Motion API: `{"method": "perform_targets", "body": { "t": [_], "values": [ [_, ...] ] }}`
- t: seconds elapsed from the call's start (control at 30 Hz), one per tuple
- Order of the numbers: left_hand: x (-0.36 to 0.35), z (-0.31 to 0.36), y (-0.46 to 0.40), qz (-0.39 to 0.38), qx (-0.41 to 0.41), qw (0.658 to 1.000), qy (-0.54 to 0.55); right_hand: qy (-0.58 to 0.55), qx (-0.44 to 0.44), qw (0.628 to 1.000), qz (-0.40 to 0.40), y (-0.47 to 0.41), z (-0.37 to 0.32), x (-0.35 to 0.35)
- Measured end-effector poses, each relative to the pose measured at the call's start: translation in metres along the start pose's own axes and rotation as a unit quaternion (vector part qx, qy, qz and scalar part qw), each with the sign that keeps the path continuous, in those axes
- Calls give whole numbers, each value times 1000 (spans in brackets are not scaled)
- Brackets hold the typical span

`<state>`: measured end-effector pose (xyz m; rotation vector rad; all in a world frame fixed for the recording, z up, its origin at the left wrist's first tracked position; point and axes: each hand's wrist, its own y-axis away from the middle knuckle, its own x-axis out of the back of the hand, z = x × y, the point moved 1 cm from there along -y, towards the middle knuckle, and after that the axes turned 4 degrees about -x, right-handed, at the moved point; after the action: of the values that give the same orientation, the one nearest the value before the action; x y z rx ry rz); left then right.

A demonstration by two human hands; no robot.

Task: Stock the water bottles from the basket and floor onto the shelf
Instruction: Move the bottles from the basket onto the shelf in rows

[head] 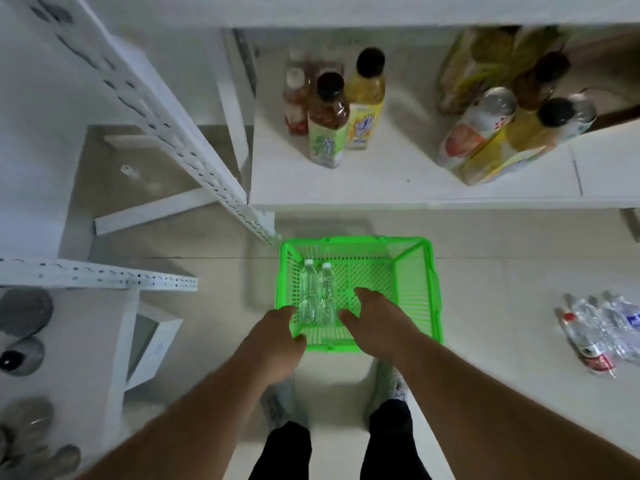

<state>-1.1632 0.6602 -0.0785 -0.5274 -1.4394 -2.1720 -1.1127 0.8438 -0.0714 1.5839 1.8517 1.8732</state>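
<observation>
Your left hand [281,336] is reaching over the near left rim of the green basket [427,292], fingers loosely curled and holding nothing. Your right hand [372,315] is spreading open inside the basket, just right of the two clear water bottles [317,294], also holding nothing. Those two bottles are lying side by side along the basket's left side, caps pointing toward the top of the frame, right between your hands.

At the right edge of the frame, more water bottles [604,332] are lying in a loose cluster on the floor [485,375], well apart from the basket. The shelf [398,181] is sitting just beyond the basket in the upper middle, with drink bottles [341,109] standing on it.

Watch the grab: the bottles are smooth and touching, so closing on one could roll the other away, or a weak pinch could let it slip. The basket is light and could be dragged by your left wrist. When you are placing, the crowded standing drinks could get knocked over.
</observation>
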Motion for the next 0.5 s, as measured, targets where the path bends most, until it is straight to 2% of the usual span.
{"method": "perform_targets", "body": {
  "t": [0.13, 0.3, 0.5],
  "values": [
    [-67, -23, -99, 11, 27, 999, 26, -40, -45, 998, -21, -120, 36, -66],
    [-146, -64, -209, 39, 88, 991, 94, -155, -121, 980, -32, -245, 70, -149],
    [-220, -107, -305, 55, 127, 981, 133, -188, -128, 974, -8, -367, 81, -221]
  ]
}}
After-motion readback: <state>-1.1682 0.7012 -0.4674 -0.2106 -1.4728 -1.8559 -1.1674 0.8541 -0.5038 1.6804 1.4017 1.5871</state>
